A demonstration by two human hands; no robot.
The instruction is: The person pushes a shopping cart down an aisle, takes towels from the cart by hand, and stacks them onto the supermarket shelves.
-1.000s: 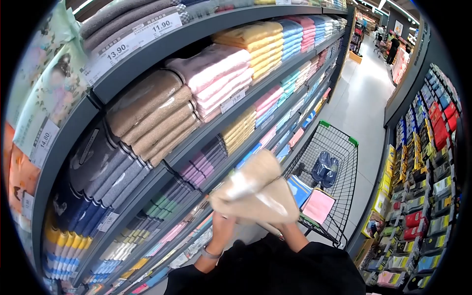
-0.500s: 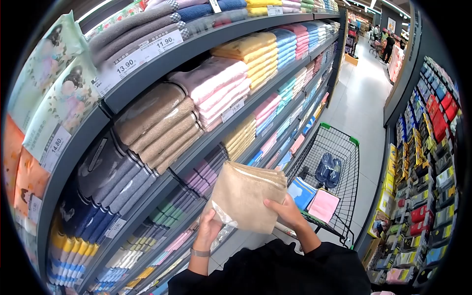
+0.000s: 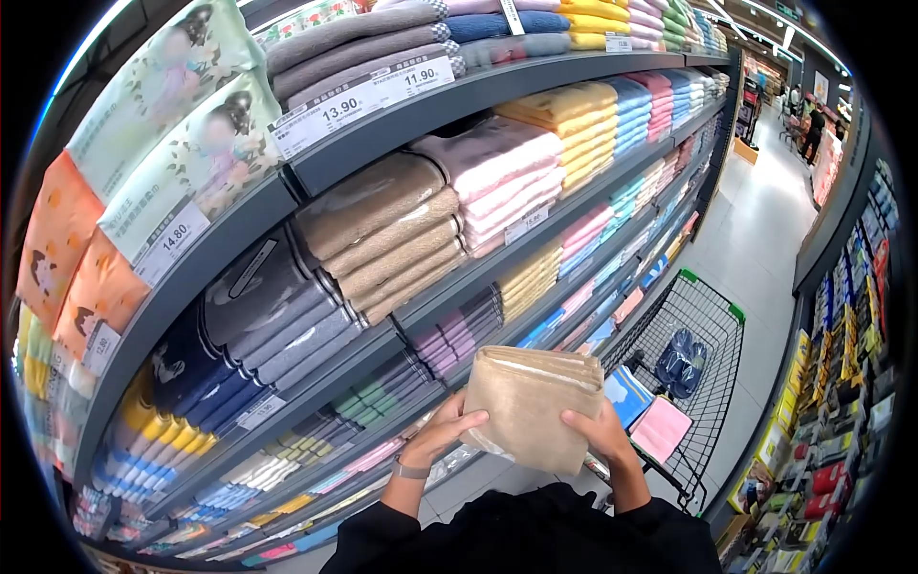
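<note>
A folded beige towel (image 3: 532, 407) is held between my two hands in front of my chest. My left hand (image 3: 444, 427) grips its left edge, thumb on the front face. On the right edge my right hand (image 3: 597, 429) holds it the same way, fingers hidden behind. The towel's folded layers show along its top. Beyond it on the shelf lies a stack of similar brown towels (image 3: 382, 239), with pink towels (image 3: 502, 182) to their right and grey-blue towels (image 3: 273, 306) to their left.
A black wire shopping cart (image 3: 712, 383) stands right of my hands, holding dark blue slippers (image 3: 681, 364), a pink folded towel (image 3: 662, 429) and a blue item (image 3: 627, 396). Shelf edges with price tags run along the left. Packaged goods (image 3: 813, 459) hang at right. People (image 3: 815, 132) are far down the aisle.
My view has turned left, so the shelves and cart appear farther right. The towel has become more upright, and my left hand has moved higher along its left edge.
</note>
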